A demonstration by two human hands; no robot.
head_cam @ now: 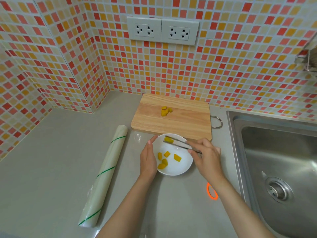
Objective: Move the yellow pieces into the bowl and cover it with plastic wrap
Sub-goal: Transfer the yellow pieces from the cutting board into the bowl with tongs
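Note:
A white bowl point(178, 167) sits on the grey counter in front of a wooden cutting board point(180, 122). Several yellow pieces point(164, 160) lie inside the bowl. A small heap of yellow pieces point(166, 111) rests on the board. My right hand point(208, 158) holds metal chopsticks point(178, 143), whose tips pinch one yellow piece point(167, 139) over the bowl's far rim. My left hand point(148, 158) rests flat against the bowl's left side, fingers straight. A roll of plastic wrap point(104, 174) with green stripes lies to the left.
A steel sink point(281, 160) fills the right side, its rim close to my right forearm. An orange rubber band point(212, 191) lies on the counter near that forearm. Tiled walls with power sockets point(163, 30) stand behind the board.

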